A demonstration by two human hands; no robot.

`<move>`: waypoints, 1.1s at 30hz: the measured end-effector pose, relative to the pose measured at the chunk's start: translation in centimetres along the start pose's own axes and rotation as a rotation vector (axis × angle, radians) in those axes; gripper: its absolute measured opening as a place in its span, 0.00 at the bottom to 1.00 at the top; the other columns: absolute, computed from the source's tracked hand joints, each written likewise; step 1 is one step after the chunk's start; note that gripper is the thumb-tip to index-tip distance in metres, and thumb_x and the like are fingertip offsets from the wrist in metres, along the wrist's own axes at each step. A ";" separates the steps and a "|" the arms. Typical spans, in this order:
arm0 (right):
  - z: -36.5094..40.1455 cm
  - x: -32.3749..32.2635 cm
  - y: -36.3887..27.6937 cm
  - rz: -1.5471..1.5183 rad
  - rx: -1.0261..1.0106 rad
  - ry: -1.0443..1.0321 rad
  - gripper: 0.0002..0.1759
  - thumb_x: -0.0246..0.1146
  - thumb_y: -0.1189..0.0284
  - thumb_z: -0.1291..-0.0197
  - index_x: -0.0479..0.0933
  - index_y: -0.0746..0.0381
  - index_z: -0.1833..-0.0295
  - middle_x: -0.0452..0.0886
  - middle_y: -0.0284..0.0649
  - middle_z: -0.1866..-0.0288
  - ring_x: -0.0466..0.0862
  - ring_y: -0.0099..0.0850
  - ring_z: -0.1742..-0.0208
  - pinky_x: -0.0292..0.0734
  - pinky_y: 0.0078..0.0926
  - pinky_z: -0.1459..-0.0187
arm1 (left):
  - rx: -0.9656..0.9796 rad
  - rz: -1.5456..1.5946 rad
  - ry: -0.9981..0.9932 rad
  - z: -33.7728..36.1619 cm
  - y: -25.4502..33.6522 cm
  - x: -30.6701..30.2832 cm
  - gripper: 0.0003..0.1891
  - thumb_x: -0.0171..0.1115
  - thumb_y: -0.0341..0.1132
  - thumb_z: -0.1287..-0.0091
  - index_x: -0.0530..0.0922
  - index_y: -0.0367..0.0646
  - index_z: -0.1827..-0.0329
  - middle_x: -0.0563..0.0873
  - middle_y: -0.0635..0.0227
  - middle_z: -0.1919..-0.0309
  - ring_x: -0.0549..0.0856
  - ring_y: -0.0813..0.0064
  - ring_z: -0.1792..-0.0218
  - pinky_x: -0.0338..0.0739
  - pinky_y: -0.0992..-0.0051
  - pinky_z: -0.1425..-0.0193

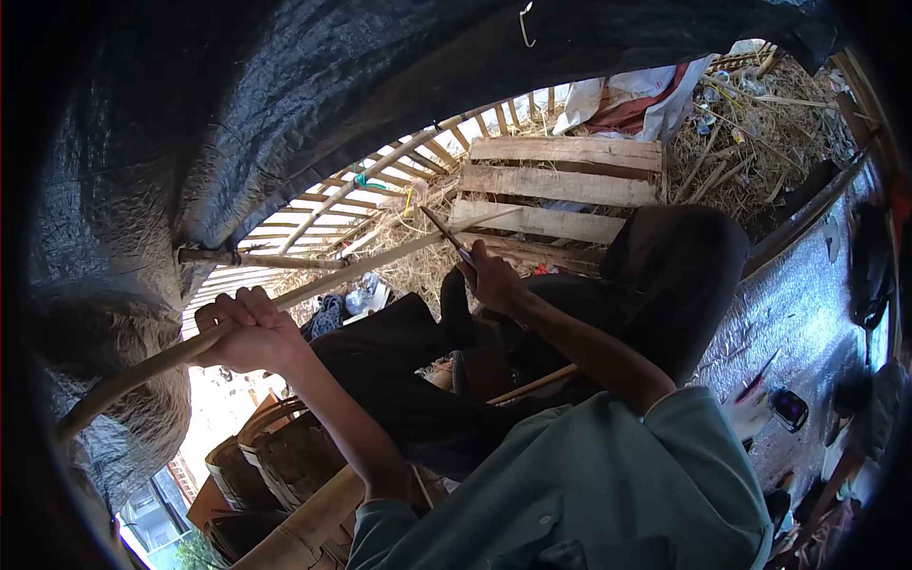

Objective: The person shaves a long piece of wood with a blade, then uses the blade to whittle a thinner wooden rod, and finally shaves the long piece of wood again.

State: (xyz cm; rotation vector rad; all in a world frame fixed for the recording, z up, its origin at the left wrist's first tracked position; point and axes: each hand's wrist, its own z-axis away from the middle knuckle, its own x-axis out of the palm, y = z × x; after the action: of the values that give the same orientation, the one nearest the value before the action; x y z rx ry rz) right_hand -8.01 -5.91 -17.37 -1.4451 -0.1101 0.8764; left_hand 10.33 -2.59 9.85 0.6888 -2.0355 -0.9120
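Observation:
A long pale strip of bamboo (366, 262) runs from the lower left up to the middle of the head view. My left hand (249, 332) is closed around it, its fingers curled over the top. My right hand (494, 278) grips a knife (443, 233), whose dark narrow blade points up and left. That blade crosses the strip close to its thin far end and seems to touch it. The knife's handle is mostly hidden inside my fingers.
Wooden slats (560, 185) lie ahead beside dry straw and litter (750, 142). A slatted bamboo fence (408, 157) stands behind. Dark plastic sheeting (313, 85) hangs overhead and left. Woven baskets (285, 446) sit lower left. A dark small device (788, 408) rests at right.

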 end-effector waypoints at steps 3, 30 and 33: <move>-0.2 -1.1 -2.9 -0.068 -0.100 0.023 0.18 0.53 0.61 0.35 0.60 0.67 0.58 0.76 0.56 0.79 0.79 0.55 0.76 0.72 0.50 0.75 | 0.023 -0.056 0.036 -0.2 -0.1 0.0 0.35 0.23 0.70 0.36 0.62 0.48 0.82 0.58 0.72 0.93 0.56 0.81 0.95 0.52 0.84 0.94; -2.1 -3.9 -5.8 -0.054 -0.370 -0.080 0.18 0.54 0.60 0.37 0.62 0.64 0.55 0.77 0.54 0.77 0.79 0.55 0.73 0.72 0.50 0.70 | -0.008 -0.012 -0.017 -0.3 -0.3 0.0 0.31 0.27 0.63 0.33 0.57 0.49 0.86 0.54 0.73 0.93 0.52 0.81 0.94 0.46 0.81 0.92; -4.0 1.9 10.9 -0.021 0.351 0.091 0.18 0.51 0.61 0.36 0.66 0.66 0.53 0.80 0.58 0.64 0.80 0.57 0.63 0.75 0.51 0.60 | -0.019 -0.041 0.052 -0.2 0.0 0.4 0.30 0.28 0.62 0.32 0.57 0.49 0.86 0.54 0.74 0.93 0.52 0.81 0.94 0.46 0.82 0.92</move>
State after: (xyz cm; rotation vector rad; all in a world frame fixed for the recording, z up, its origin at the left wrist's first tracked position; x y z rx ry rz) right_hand -9.40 -9.40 -28.55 -1.1507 0.0932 0.7673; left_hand 10.30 -2.99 10.13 0.7391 -1.9713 -0.9260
